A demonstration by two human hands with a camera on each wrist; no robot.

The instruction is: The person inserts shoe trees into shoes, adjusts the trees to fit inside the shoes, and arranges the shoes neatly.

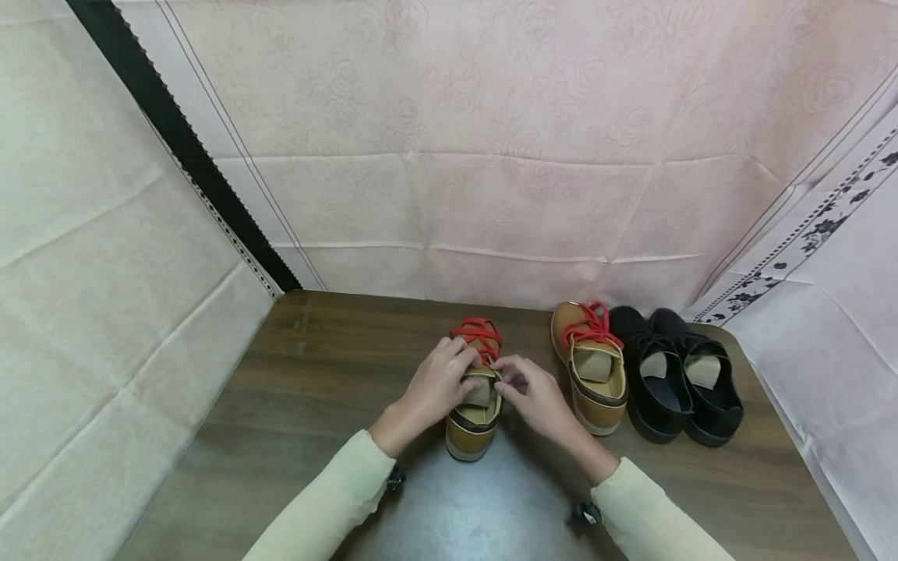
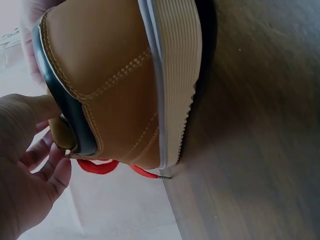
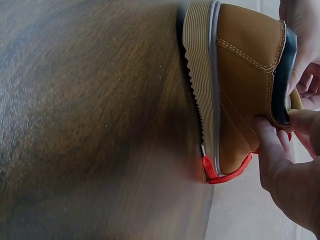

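Observation:
A tan shoe (image 1: 466,439) with red laces (image 1: 479,330) stands on the wooden table, its toe toward the far edge. My left hand (image 1: 438,378) is at the left side of its opening, with thumb and fingers on the tongue and top eyelet edge. On the opposite side, my right hand (image 1: 532,393) pinches the edge of the opening by the top eyelet, as the right wrist view shows. The shoe's dark padded collar (image 2: 61,95) is visible between the hands. One red lace end (image 2: 155,175) hangs near the toe. The fingertips partly hide the upper eyelets.
To the right stands the matching tan shoe (image 1: 596,407), also with red laces. Beside it is a pair of black shoes, the left black shoe (image 1: 655,417) and the right black shoe (image 1: 719,421). Patterned cloth (image 1: 491,195) hangs behind the wooden table (image 1: 302,436).

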